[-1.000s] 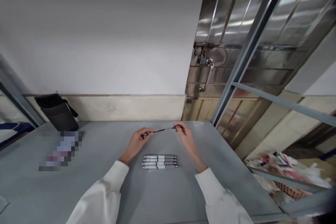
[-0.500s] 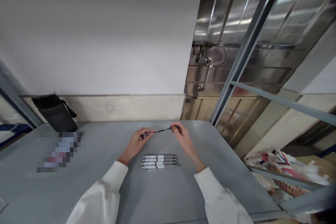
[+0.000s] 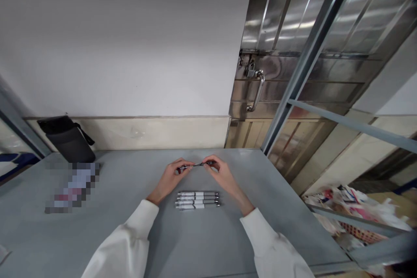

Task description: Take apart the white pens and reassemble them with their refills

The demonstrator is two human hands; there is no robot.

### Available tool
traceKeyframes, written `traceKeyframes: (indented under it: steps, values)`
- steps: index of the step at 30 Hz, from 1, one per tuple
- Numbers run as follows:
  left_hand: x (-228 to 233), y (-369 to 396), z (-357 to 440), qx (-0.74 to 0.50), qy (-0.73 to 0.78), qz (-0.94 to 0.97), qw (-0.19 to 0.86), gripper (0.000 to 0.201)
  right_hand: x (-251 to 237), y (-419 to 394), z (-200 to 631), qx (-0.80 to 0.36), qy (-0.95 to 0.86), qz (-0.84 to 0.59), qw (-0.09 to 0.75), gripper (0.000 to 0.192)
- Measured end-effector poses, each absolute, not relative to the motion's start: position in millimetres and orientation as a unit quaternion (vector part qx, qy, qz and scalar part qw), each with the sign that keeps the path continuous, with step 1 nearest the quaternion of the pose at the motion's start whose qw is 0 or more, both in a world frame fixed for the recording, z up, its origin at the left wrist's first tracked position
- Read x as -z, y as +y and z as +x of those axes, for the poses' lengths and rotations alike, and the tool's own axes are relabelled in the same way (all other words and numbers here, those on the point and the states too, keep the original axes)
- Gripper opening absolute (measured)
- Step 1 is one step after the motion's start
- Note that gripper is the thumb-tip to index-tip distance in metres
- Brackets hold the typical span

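Note:
Between my two hands runs a slim dark pen (image 3: 197,165), held roughly level above the far part of the grey table. My left hand (image 3: 170,179) pinches its left end between thumb and fingers. At the other end my right hand (image 3: 224,176) is closed round the darker right-hand part of the pen, which its fingers partly cover. A short thin stretch shows between the fingertips; whether the two parts are joined there I cannot tell. Just below the hands, several white-and-silver pens (image 3: 197,200) lie side by side on the table, their tips all pointing one way.
On the left a dark bottle (image 3: 70,139) with a strap leans near the wall, beside a blurred-out flat object (image 3: 74,186). The table (image 3: 202,243) meets a wall behind. To the right are a metal post (image 3: 286,100), a steel door (image 3: 257,91) and plastic bags (image 3: 361,208).
My right hand has moved left toward my left hand, and the thin dark stretch between them has become much shorter. The left hand and the row of pens have stayed put.

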State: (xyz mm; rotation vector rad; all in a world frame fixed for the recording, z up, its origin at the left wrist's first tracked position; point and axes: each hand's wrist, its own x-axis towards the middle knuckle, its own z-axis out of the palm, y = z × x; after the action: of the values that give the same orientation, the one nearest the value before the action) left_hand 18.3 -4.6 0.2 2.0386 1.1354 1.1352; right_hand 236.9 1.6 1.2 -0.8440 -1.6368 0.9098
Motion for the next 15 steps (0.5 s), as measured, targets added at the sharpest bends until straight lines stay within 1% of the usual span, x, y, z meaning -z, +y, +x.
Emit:
traceKeyframes:
  steps: [8,15]
  values:
    - [-3.5,-9.7,24.7,-0.412,0.402,0.769,0.278,0.029,5.1,4.5,238.9,-0.423,-0.636,-0.428,0.483,0.035]
    - [-3.3,-9.6,24.0,-0.426,0.413,0.759,0.269,0.029,1.4,2.9,240.0,-0.407,-0.667,-0.386,0.49,0.029]
